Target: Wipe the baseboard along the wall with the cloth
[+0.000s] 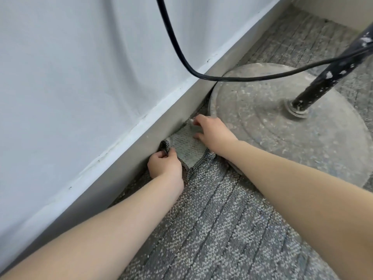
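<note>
The cloth (187, 144) is lying on the carpet (222, 219), touching the baseboard (131, 154). It is looking soft, light and floppy, so I am holding it by its corners. My left hand (164, 165) is curling tight around the dark near corner. My right hand (214, 134) is reaching further along the baseboard, pinching the far corner.

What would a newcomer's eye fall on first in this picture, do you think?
The left hand and right hand each pinch a corner of a pale woven cloth with a checked black-and-white border, lying at the foot of the grey baseboard. Just beyond sits a dusty round grey floor base with a paint-flecked black pole, and a thick black cable droops above it.
</note>
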